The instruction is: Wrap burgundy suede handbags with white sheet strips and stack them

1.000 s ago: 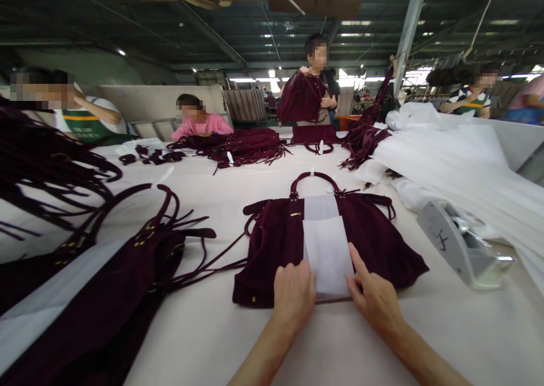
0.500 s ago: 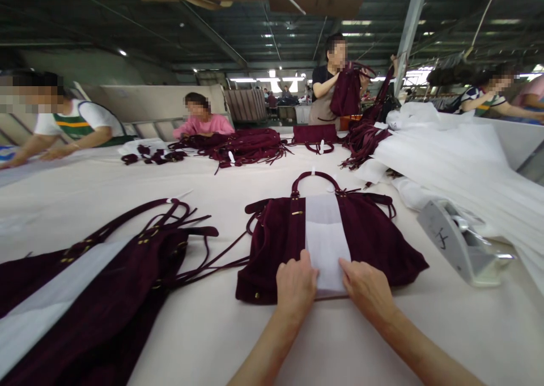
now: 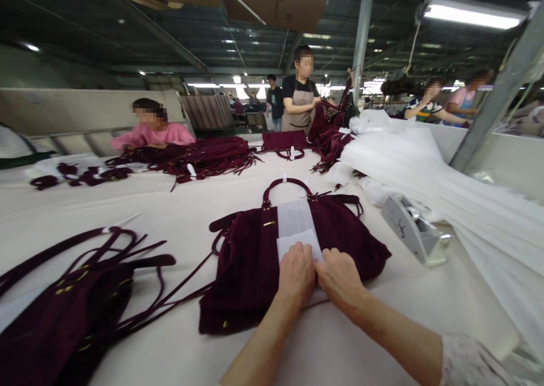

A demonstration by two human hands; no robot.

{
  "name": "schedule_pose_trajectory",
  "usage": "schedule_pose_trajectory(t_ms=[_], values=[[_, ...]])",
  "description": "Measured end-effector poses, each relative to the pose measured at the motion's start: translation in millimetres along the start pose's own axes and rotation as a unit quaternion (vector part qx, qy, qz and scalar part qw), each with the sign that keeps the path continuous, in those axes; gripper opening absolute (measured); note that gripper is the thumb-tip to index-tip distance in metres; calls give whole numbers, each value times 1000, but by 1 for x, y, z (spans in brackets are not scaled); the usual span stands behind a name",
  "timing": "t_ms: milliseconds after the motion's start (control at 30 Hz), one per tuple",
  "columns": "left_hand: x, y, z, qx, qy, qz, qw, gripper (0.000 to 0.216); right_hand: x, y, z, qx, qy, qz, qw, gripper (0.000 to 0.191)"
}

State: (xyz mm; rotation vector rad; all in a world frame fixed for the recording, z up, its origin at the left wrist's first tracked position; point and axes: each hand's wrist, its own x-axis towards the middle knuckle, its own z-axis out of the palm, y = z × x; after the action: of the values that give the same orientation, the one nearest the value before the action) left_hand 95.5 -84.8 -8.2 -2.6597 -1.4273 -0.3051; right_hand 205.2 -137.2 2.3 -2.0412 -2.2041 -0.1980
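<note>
A dark burgundy suede handbag lies flat on the white table, handle pointing away from me. A strip of white tissue paper runs down its middle, its lower part folded up. My left hand and my right hand sit side by side on the bag's near edge, fingers curled down onto the folded paper and pressing it against the bag.
Another burgundy bag with long straps lies at my left. A grey tape dispenser stands to the right beside a stack of white sheets. More bags lie farther back. Several people work around the table.
My hands have come together at the bag's near edge and the lower end of the paper is now folded up. The view has shifted right; the standing person lowered a bag.
</note>
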Motion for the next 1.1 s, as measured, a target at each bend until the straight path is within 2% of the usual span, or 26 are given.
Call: schedule_pose_trajectory(t_ms=[67,167,300,333,400,500,600,667,767,867,933,1000,1100], values=[[3,0,4,6,33,17,999,16,6,13,-6,7,15,-8,1000,16],[5,-6,12,-2,71,61,996,23,7,53,-19,91,61,-18,994,12],[7,-13,23,-14,47,81,996,36,-8,122,-26,191,199,88,957,17],[8,-14,25,-15,36,77,996,38,-13,136,-23,195,202,103,954,17],[9,-14,28,-12,19,65,998,43,-26,153,-8,195,155,95,964,15],[8,-12,28,-3,-6,57,998,45,-40,159,20,201,81,68,974,15],[9,-13,26,5,-14,60,998,45,-43,158,30,243,81,68,964,19],[11,-15,27,10,-10,63,998,45,-40,161,21,291,86,61,951,21],[17,-20,30,14,-8,82,996,46,-39,180,-7,340,115,78,930,25],[20,-21,32,10,-11,102,995,47,-51,206,-33,306,182,157,921,26],[16,-20,31,4,-9,102,995,46,-59,216,-44,291,196,203,914,26],[11,-16,29,-4,-5,97,995,46,-57,212,-49,314,170,207,911,28],[5,-12,28,-16,2,90,996,45,-32,172,-49,396,103,118,905,29]])
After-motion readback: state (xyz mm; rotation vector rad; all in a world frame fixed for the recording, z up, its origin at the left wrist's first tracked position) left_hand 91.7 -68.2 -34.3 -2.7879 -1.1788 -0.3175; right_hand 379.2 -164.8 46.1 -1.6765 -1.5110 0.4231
